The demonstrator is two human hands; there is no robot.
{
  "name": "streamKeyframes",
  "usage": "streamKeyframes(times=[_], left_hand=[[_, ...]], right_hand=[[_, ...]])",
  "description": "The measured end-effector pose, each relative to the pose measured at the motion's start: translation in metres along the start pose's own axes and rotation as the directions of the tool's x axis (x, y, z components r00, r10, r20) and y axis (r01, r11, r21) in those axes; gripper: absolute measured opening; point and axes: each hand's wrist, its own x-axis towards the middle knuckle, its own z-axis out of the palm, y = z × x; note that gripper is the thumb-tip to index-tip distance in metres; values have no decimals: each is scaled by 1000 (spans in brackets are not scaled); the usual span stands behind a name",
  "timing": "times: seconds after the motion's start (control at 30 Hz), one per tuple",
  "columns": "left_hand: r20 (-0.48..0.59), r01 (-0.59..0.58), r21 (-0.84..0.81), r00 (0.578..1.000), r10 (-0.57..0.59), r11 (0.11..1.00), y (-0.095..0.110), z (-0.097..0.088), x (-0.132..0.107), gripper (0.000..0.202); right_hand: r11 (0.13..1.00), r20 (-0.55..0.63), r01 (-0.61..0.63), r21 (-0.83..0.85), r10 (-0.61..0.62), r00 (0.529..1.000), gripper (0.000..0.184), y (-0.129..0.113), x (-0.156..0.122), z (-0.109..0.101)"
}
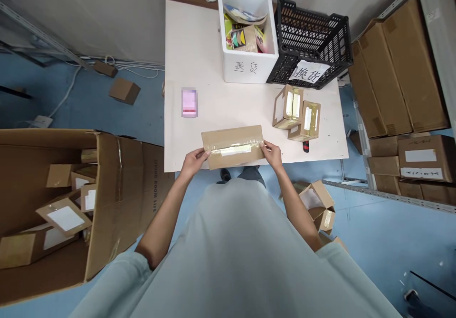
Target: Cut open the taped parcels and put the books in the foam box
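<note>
A long brown cardboard box [231, 138] with clear tape and a white label strip lies across the front edge of the white table [185, 61]. Its left end is pinched by my left hand [194, 161], fingers closed on the corner. At the other end my right hand [271, 154] grips the box's right edge between thumb and fingers. To the right of my right hand stand two smaller taped cartons [289, 107] with white labels, side by side. Part of a red and black tool [306, 146] sticks out from under the nearer carton.
At the table's back are a white bin [245, 69] of packages and a black crate [309, 42]. A pink blurred item [189, 102] lies on the left. A large carton [107, 204] of parcels stands left. Shelved boxes [399, 71] are right, opened boxes [317, 201] on the floor.
</note>
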Motion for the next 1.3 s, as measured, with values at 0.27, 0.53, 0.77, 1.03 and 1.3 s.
streamKeyframes(times=[0.27, 0.53, 0.77, 1.03, 1.3], left_hand=[[-174, 44, -79, 983, -57, 996, 51, -2, 68, 57], [-27, 77, 28, 997, -76, 997, 36, -14, 38, 82], [-260, -79, 469, 939, 224, 880, 55, 16, 32, 87], [99, -368, 531, 922, 375, 763, 133, 202, 100, 69], [170, -65, 617, 984, -52, 784, 135, 365, 187, 74]], right_hand=[[969, 73, 24, -246, -6, 997, 43, -43, 88, 2], [995, 110, 27, -96, -16, 994, 41, -15, 37, -2], [990, -334, -138, -3, 129, 934, 73, 59, 21, -97], [937, -418, -334, 104, 346, 840, 101, 129, 73, -173], [955, -243, -270, 121, 293, 925, 96, 145, 125, -184]])
